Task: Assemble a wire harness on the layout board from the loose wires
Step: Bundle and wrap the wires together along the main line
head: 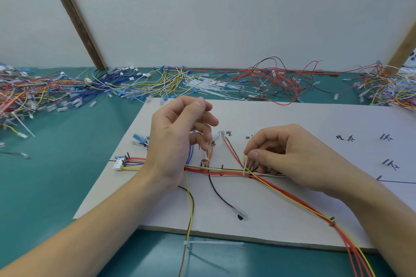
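The fingers [253,154] of the right hand [290,155] pinch a white cable tie [245,165] looped round the wire bundle [225,171], thumb against fingertip just above the wires. The left hand [177,139] hovers over the bundle farther left, its fingers curled, thumb and forefinger closed on something thin; what they hold cannot be told.

The bundle of red, yellow and white wires runs along a black line across the layout board [292,227], from a white connector [118,163] at the left end to the near right edge. A black wire [221,197] branches off toward the near side. The board lies on a green mat [67,175]. Heaps of loose wires [40,94] line the mat behind it, with white ties [202,86] among them.
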The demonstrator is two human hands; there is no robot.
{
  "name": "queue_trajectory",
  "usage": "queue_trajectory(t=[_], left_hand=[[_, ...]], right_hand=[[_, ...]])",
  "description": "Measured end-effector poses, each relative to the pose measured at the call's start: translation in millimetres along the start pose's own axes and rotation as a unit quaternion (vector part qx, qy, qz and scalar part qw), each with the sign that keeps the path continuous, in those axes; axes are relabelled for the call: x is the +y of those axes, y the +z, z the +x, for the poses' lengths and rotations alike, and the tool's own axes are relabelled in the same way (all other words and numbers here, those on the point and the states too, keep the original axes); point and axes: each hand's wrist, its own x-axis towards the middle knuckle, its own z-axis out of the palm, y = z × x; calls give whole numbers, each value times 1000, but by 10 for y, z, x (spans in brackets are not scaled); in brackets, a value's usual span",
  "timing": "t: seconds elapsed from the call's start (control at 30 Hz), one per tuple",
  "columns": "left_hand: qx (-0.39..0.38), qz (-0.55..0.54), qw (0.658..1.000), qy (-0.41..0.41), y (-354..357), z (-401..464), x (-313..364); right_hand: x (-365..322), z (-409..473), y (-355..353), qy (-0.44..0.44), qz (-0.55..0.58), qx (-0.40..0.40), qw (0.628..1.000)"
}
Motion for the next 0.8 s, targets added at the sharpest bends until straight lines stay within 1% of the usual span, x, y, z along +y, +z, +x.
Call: queue_trajectory(t=[0.07, 0.2, 0.37, 0.57, 0.7, 0.8], left_hand=[[-9, 7, 1000, -2, 3, -2, -5], [-24, 75, 997, -10, -9, -1, -15], [25, 88, 995, 37, -68, 47, 22], [38, 76, 996, 22, -150, 114, 44], [-4, 120, 993, 22, -187, 135, 99], [-85, 221, 971, 35, -233, 142, 192]], right_hand=[[-2, -4, 0, 2, 2, 1, 1000], [-13, -1, 0, 2, -5, 3, 1000], [-11, 2, 7, 2, 0, 7, 1000], [-8, -4, 6, -1, 8, 3, 1000], [-13, -15, 1, -2, 8, 1, 1000], [-28, -18, -11, 2, 12, 0, 1000]])
